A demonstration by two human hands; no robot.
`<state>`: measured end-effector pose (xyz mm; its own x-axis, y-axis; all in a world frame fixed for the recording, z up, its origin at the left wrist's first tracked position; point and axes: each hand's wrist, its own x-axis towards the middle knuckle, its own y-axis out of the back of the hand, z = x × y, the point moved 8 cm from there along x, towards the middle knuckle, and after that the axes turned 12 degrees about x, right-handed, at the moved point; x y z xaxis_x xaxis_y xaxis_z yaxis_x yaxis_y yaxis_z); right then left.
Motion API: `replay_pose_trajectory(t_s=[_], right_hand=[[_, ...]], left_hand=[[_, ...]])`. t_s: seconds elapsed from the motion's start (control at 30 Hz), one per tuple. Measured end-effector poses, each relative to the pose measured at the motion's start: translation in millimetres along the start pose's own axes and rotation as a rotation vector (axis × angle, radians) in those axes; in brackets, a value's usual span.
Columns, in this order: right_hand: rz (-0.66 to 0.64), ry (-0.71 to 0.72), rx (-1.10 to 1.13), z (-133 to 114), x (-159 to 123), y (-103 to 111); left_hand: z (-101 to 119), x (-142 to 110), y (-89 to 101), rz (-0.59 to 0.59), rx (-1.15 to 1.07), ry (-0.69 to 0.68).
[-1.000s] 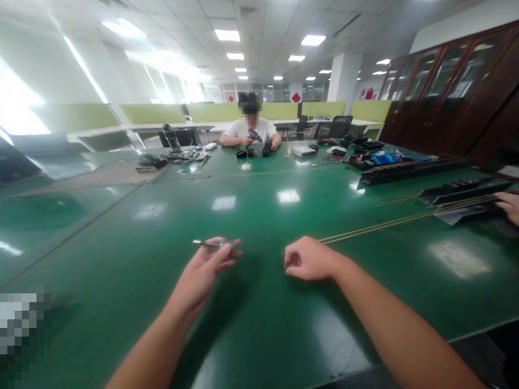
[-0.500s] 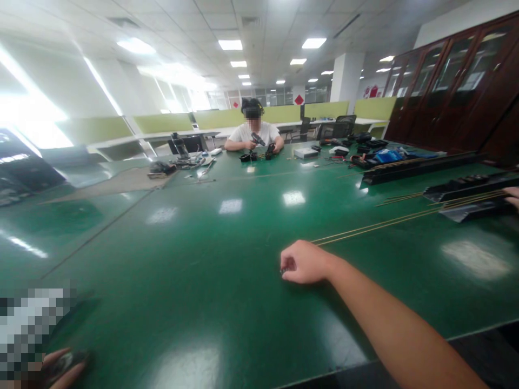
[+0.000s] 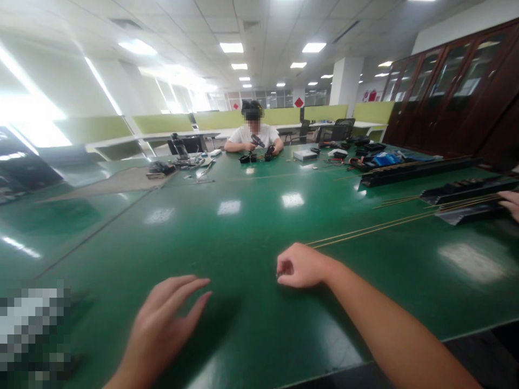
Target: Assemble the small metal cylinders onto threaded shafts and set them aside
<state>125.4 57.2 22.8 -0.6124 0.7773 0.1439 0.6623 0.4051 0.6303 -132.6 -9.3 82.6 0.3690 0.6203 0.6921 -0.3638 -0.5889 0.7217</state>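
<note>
My left hand [image 3: 162,319] hovers low over the green table [image 3: 243,227], fingers stretched out and apart, with nothing in it. My right hand [image 3: 300,266] rests on the table as a loose fist, fingertips pinched on something small I cannot make out. Thin brass rods [image 3: 373,228] lie on the table just beyond my right hand, running off to the right.
Black rails [image 3: 413,170] and black parts [image 3: 466,190] lie at the right, where another person's hand [image 3: 511,204] reaches in. A person [image 3: 253,134] sits at the far side with a power tool among small black parts. A blurred patch [image 3: 30,329] sits bottom left.
My left hand held a small metal piece a second ago, went down to the bottom left, and has come back over the table with nothing in it. My right hand has stayed put.
</note>
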Motion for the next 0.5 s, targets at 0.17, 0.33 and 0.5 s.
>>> replay_pose_trajectory(t_s=[0.17, 0.33, 0.5], right_hand=[[0.009, -0.002, 0.162, 4, 2, 7], [-0.032, -0.021, 0.330, 11, 5, 10], [-0.091, -0.074, 0.420, 12, 3, 5]], left_hand=[[108, 49, -69.7, -0.257, -0.083, -0.445], [138, 65, -91.1, -0.297, -0.197, -0.480], [126, 60, -93.9, -0.267, -0.227, -0.394]])
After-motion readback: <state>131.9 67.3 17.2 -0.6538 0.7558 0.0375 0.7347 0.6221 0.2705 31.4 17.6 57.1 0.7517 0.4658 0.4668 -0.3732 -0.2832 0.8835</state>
